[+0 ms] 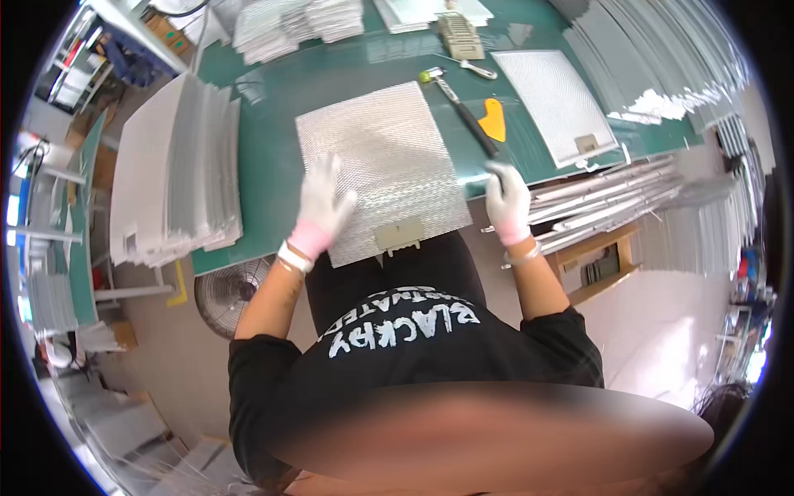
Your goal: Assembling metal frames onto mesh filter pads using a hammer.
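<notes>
The rectangular silver textured panel (385, 157) lies on the green bench (269, 153), its near end overhanging; a beige rectangular plate (399, 234) sits at that end, so plate positioning appears complete, but its fastening and the remaining work cannot be determined. The white-gloved left hand (323, 205) is over the panel's left side, thumb and fingers wide apart. The white-gloved right hand (509, 202) is right of the panel, fingers curled near the black-handled hammer (467, 116); whether they grip it cannot be determined.
</notes>
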`<action>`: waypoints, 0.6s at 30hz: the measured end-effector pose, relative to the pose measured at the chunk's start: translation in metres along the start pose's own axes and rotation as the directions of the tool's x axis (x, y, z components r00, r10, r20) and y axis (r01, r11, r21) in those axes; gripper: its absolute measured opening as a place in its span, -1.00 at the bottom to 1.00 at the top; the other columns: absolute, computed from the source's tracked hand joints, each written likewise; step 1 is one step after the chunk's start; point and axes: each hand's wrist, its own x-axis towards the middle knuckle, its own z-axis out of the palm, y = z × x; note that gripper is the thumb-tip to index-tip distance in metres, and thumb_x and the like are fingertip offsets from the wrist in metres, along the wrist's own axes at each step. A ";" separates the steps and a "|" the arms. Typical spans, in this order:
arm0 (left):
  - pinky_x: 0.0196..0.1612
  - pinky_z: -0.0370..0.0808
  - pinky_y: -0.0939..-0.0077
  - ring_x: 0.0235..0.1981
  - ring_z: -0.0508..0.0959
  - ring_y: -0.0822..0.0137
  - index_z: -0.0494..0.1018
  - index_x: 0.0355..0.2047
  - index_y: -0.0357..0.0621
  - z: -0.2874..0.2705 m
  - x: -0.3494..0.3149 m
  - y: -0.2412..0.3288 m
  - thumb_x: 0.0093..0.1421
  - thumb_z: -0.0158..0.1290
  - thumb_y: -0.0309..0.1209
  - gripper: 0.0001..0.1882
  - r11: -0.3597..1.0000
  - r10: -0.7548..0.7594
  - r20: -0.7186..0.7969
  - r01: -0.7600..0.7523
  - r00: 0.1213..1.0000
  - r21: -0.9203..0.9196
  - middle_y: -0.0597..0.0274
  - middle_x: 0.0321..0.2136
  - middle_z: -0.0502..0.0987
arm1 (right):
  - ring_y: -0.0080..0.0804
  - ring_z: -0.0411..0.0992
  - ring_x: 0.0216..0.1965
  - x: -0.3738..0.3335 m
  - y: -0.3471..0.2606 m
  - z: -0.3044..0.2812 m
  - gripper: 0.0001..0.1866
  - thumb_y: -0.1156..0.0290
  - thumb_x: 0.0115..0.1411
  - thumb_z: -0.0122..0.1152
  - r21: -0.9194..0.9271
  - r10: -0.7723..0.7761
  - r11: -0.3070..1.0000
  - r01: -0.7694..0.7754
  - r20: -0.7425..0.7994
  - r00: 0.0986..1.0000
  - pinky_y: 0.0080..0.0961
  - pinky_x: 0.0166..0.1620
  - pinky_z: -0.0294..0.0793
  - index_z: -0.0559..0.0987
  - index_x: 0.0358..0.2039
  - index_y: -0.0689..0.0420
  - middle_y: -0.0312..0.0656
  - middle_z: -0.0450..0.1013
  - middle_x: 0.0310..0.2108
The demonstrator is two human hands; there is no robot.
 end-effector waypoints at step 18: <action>0.11 0.41 0.35 0.01 0.52 0.20 0.47 0.00 -0.23 0.054 -0.056 0.074 0.28 -0.05 -0.35 -0.67 0.762 0.380 0.507 0.049 0.774 -0.646 0.06 -0.04 0.54 | -0.16 0.51 -0.22 -0.053 0.016 -0.045 -0.85 0.29 0.09 0.20 -0.366 0.196 0.922 0.129 0.726 0.659 -0.30 -0.15 0.50 0.60 -0.32 0.00 -0.16 0.50 -0.30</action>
